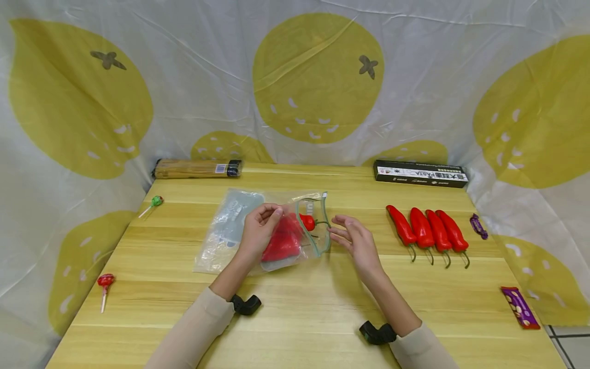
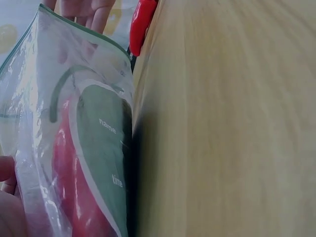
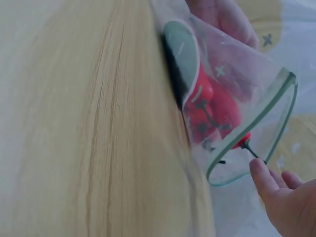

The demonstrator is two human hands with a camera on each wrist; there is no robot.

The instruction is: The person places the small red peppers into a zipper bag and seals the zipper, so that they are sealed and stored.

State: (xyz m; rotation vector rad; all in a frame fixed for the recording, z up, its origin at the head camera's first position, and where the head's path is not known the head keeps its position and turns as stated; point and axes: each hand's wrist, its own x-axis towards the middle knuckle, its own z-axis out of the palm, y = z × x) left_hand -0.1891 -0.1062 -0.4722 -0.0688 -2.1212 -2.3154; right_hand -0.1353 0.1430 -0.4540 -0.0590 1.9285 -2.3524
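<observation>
A clear zip bag (image 1: 216, 256) with a green rim lies on the table, its mouth gaping to the right. Red chili peppers (image 1: 282, 241) fill its middle; another pepper (image 1: 307, 222) points its green stem out through the mouth. My left hand (image 1: 259, 228) pinches the bag's upper side between thumb and fingers. Close to the bag's mouth, my right hand (image 1: 357, 243) has its fingers loosely extended at the stem tip; whether they touch it is unclear. The right wrist view shows the right thumb (image 3: 261, 177) beside that stem. Printed words mark the bag's green label (image 2: 101, 128).
Several red peppers (image 1: 424, 228) lie in a row at right, near a purple candy (image 1: 478, 226) and a purple snack bar (image 1: 520, 307). Behind are a stick bundle (image 1: 193, 169) and a black pasta box (image 1: 420, 174). Green (image 1: 156, 201) and red (image 1: 105, 280) lollipops lie left.
</observation>
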